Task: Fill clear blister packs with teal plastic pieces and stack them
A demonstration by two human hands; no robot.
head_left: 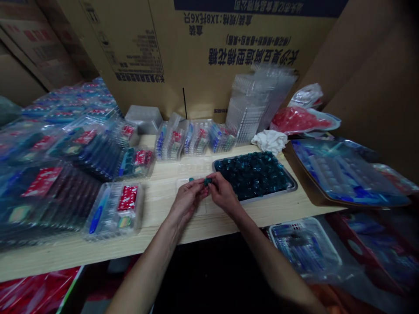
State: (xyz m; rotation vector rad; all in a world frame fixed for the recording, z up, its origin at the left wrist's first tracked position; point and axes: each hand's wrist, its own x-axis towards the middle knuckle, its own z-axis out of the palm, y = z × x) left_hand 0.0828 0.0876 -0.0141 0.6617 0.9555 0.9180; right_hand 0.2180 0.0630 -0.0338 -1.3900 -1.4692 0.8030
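Note:
My left hand [187,197] and my right hand [225,192] meet above the light wooden table. Pinched between the fingertips of both is a small dark teal jelly-like piece [207,181]. Another teal bit [191,179] shows at my left hand's fingers; whether it is held or lies in the tray is unclear. Below the hands is a clear plastic tray [180,183], mostly hidden by them. A second clear tray [195,165] lies just behind. To the right of my right hand, a shallow bin [296,185] holds many glossy dark teal pieces.
Filled clear packs [116,205] with blue sticks and red sachets are stacked at left. More packs [198,137] stand at the back beside empty nested trays [250,107]. A crumpled white tissue [270,140] and an open carton [303,187] are at right. Large cardboard boxes wall the back.

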